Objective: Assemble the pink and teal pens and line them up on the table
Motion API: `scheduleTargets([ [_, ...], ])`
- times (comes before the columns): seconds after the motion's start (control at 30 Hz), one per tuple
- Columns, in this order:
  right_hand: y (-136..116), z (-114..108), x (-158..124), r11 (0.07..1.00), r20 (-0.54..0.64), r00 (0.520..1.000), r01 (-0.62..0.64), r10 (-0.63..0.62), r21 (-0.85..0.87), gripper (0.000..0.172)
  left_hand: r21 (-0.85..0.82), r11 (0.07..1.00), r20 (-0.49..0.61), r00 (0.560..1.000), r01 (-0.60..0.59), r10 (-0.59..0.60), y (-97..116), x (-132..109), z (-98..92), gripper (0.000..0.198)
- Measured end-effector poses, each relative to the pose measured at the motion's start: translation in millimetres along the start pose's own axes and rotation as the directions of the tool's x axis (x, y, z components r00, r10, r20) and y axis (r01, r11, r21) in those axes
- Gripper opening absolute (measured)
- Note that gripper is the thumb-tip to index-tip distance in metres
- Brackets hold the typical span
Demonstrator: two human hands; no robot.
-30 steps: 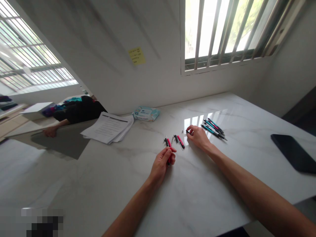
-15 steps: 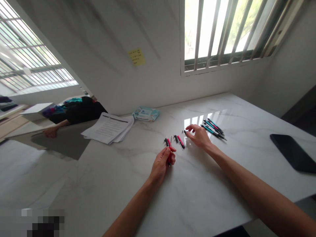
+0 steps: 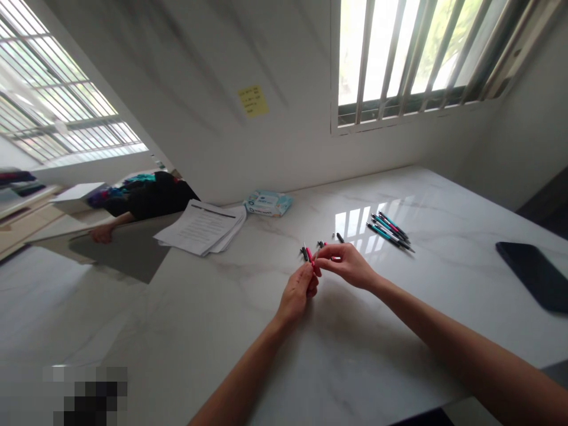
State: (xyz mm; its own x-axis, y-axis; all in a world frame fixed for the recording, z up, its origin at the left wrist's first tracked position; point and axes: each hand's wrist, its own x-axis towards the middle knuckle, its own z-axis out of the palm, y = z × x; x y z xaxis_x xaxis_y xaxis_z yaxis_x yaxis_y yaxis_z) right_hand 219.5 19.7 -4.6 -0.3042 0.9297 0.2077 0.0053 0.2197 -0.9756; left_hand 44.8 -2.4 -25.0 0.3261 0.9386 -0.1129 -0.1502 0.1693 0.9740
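Note:
My left hand [image 3: 297, 291] grips a red pen [image 3: 309, 255] upright in closed fingers, over the white marble table [image 3: 355, 361]. My right hand [image 3: 344, 264] reaches across, its fingertips pinched at that pen's upper end, where a thin silvery piece shows. Just beyond my hands lie a black pen part [image 3: 304, 254], a red-and-black pen part [image 3: 322, 244] and a small black piece [image 3: 339, 237]. A bundle of several teal, pink and black pens [image 3: 389, 232] lies farther right, untouched by either hand.
A stack of printed papers [image 3: 202, 228] and a pack of wet wipes [image 3: 268, 203] lie at the far edge. A dark tablet or phone [image 3: 536, 276] lies at the right. Another person's hand [image 3: 102, 234] rests at the far left. The wall and barred windows bound the table.
My right hand has moved left from the small black piece to the red pen in my left hand. My left hand has lifted that pen slightly. The view has shifted a little.

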Motion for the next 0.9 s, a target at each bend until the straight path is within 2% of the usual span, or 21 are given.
scheduleTargets([
  [0.1, 1.3, -4.9, 1.9, 0.999, -0.047, 0.999, 0.010, -0.009, 0.031, 0.028, 0.039, 0.999, 0.024, 1.000, 0.006, -0.007, 1.1, -2.3, 0.9, 0.047],
  [0.17, 1.3, -13.1, 3.9, 0.994, -0.161, 0.987, 0.012, 0.006, 0.110, 0.028, 0.082, 0.997, 0.027, 1.000, -0.009, 0.007, 2.9, -2.9, -0.2, 0.045],
  [0.27, 0.0, -30.7, 7.4, 0.969, -0.325, 0.945, 0.035, 0.048, 0.245, 0.028, 0.181, 0.983, -0.017, 0.999, -0.040, 0.043, 7.1, -2.1, -5.3, 0.039],
  [0.33, -0.6, -39.6, 9.0, 0.971, -0.354, 0.935, 0.051, 0.035, 0.233, 0.028, 0.206, 0.976, -0.066, 0.995, -0.065, 0.080, 10.0, -0.7, -9.7, 0.037],
  [0.43, 0.3, -37.5, 7.7, 0.998, -0.255, 0.967, 0.034, -0.019, 0.055, 0.027, 0.185, 0.977, -0.123, 0.983, -0.110, 0.134, 13.1, 1.7, -15.2, 0.038],
  [0.5, 1.9, -26.6, 4.3, 0.998, -0.134, 0.990, 0.024, -0.033, -0.066, 0.027, 0.187, 0.974, -0.136, 0.978, -0.130, 0.157, 14.2, 2.7, -17.0, 0.039],
  [0.6, 5.0, -7.6, -1.4, 0.990, -0.001, 1.000, 0.027, -0.027, -0.140, 0.026, 0.207, 0.968, -0.150, 0.973, -0.143, 0.176, 14.3, 2.8, -17.1, 0.038],
  [0.77, 6.7, 3.9, -6.7, 0.987, 0.080, 0.997, 0.006, 0.007, -0.161, 0.026, 0.203, 0.968, -0.216, 0.958, -0.147, 0.191, 12.7, 2.4, -16.1, 0.035],
  [0.9, 6.0, -8.2, -4.8, 0.932, 0.089, 0.996, 0.010, 0.024, -0.362, 0.018, 0.147, 0.974, -0.370, 0.904, -0.172, 0.215, 14.1, 6.5, -20.1, 0.039],
])
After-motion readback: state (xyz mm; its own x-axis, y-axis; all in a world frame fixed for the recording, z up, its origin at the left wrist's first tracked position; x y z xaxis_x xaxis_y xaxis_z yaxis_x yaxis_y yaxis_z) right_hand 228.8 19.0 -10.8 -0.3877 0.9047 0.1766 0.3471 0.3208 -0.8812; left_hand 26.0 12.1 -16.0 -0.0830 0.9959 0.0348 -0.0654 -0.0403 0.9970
